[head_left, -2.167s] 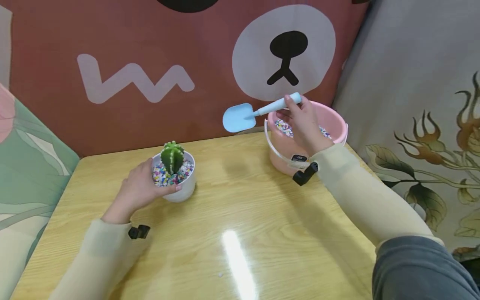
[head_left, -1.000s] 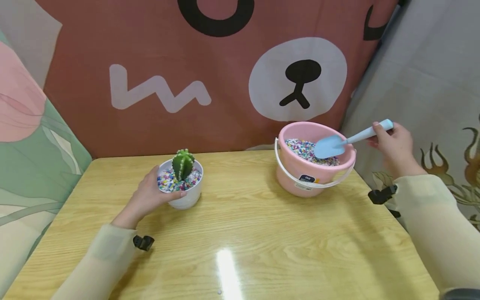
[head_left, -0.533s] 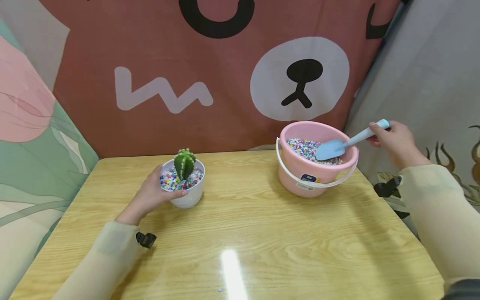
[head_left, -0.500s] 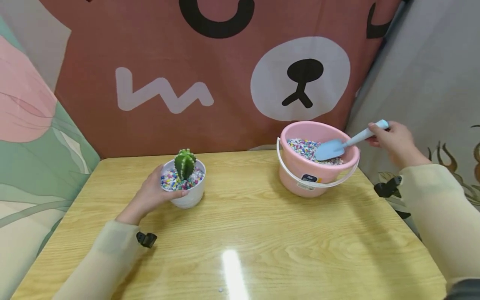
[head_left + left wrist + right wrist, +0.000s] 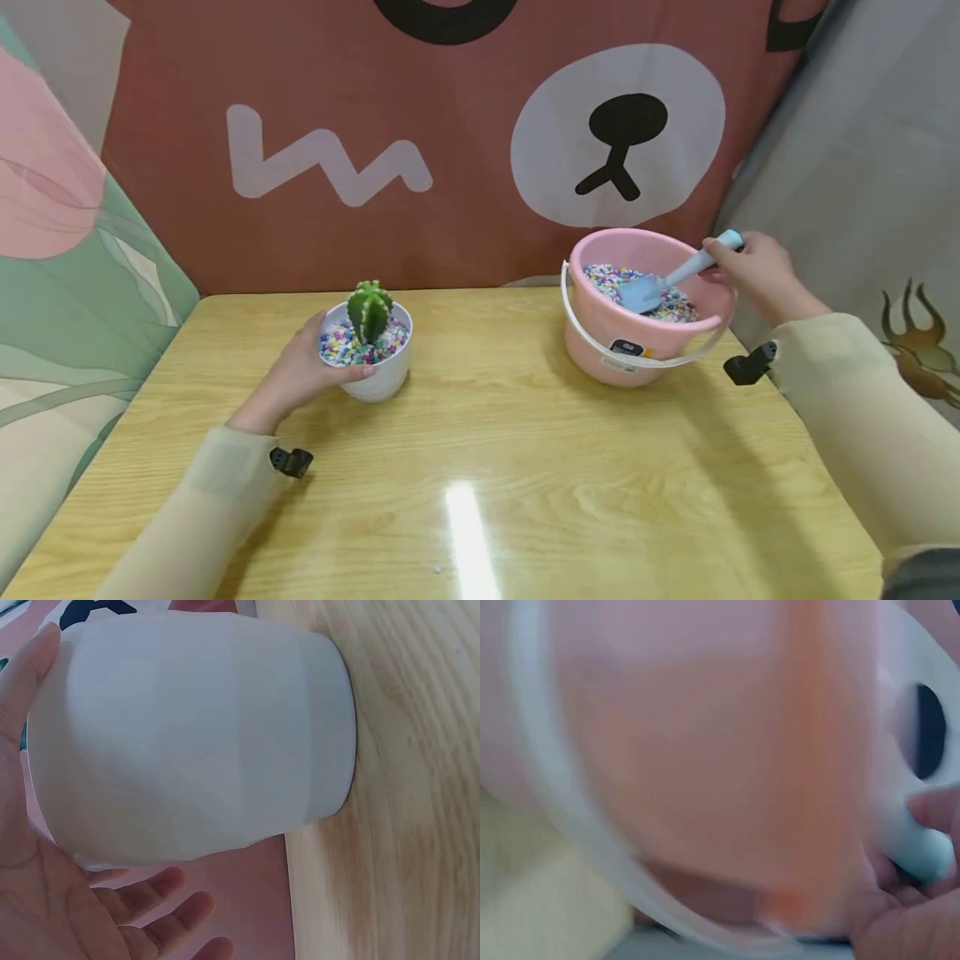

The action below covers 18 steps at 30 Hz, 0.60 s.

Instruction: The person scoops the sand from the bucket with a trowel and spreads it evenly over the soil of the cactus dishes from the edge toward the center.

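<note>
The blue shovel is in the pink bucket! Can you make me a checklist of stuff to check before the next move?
1. Right hand grips the blue shovel by its handle: ok.
2. Shovel's blade is inside the pink bucket: ok.
3. Blade is dug into the beads: cannot tell.
4. Bucket stands on the table: ok.
5. White bucket handle hangs down, off the opening: ok.
6. Left hand holds the white pot: ok.

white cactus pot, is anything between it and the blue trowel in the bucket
Yes, the pink bucket: the blue trowel has its blade down at the colored beads inside, so it would likely need lifting over the left rim. Past that, nothing visible stands before the white cactus pot, whose left side the left hand holds.
</note>
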Available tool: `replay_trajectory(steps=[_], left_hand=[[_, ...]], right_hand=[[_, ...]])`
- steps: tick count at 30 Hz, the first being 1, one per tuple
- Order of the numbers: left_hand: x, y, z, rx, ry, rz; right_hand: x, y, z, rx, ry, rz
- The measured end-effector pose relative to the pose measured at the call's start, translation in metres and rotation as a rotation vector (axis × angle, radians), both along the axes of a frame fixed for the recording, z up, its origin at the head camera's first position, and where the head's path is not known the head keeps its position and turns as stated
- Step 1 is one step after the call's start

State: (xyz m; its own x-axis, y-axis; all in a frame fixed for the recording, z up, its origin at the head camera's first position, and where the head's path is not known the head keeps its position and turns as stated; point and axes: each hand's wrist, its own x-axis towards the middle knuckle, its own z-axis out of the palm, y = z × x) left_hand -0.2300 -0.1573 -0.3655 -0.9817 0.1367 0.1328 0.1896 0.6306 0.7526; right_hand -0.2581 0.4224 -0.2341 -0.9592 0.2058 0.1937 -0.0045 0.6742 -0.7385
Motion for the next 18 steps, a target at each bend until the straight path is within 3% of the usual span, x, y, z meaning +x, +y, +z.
replay_trajectory(steps=[4,8,18], left_hand=[[0.001,0.000,0.001,0.022,-0.001,-0.004],[0.002,-0.001,0.002,0.048,-0.010,-0.010],[0.001,-0.002,0.001,0.024,-0.032,0.006]], right_hand=[[-0.001,-0.009,-0.008,-0.107,-0.047,-0.028],[0.003,-0.011,-0.011,-0.134,-0.057,-0.054],[0.009,-0.012,-0.012,-0.229,-0.056,-0.019]])
